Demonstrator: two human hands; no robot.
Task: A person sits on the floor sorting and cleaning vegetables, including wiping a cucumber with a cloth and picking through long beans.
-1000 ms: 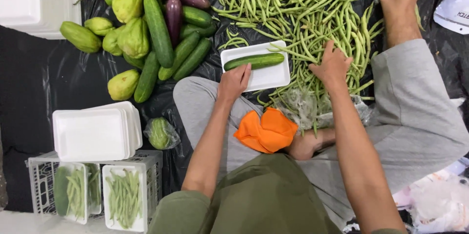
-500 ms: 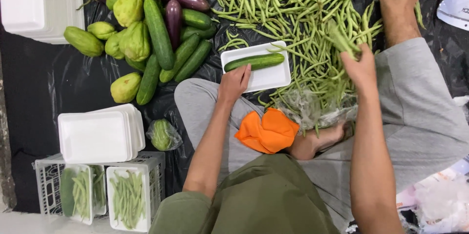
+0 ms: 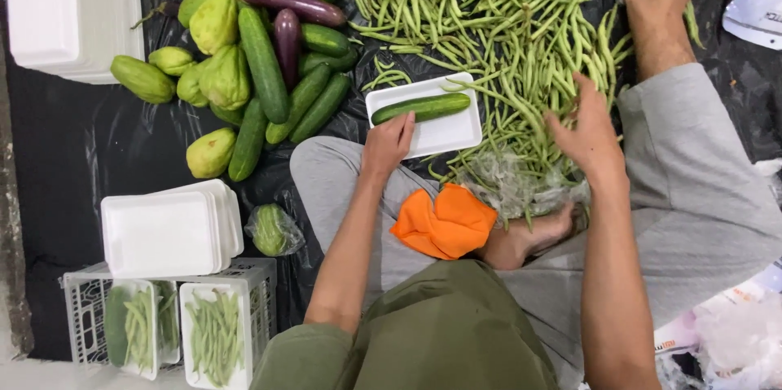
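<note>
Looking down: we see the person seated cross-legged on black plastic sheeting, glossy and creased.
Left hand: the left hand lies flat, fingers loosely extended, on the near edge of a white foam tray; we see it pressing the rim and clenching nothing.
Tray contents: one smooth dark-green cucumber lies lengthwise in the tray, its near end just beside the fingertips.
Right hand: the right hand is spread open over the green beans, fingers splayed, palm turned away from us; we cannot tell whether any bean is pinched beneath it.
Beans: thin, long pods in a loose, tangled heap, cut off at the top edge.
Other produce: a pile of cucumbers, knobbly pale-green chayotes and glossy purple eggplants.
Packages: matte white foam tray stacks, one at the top left corner, one on a white lattice crate; two packed trays of beans stand in the crate.
Wrapped item: a green vegetable in clear film, kind unclear.
Lap: folded orange cloth; crumpled clear plastic beside it.
Hidden: items at the right edge are cropped and unreadable.
</note>
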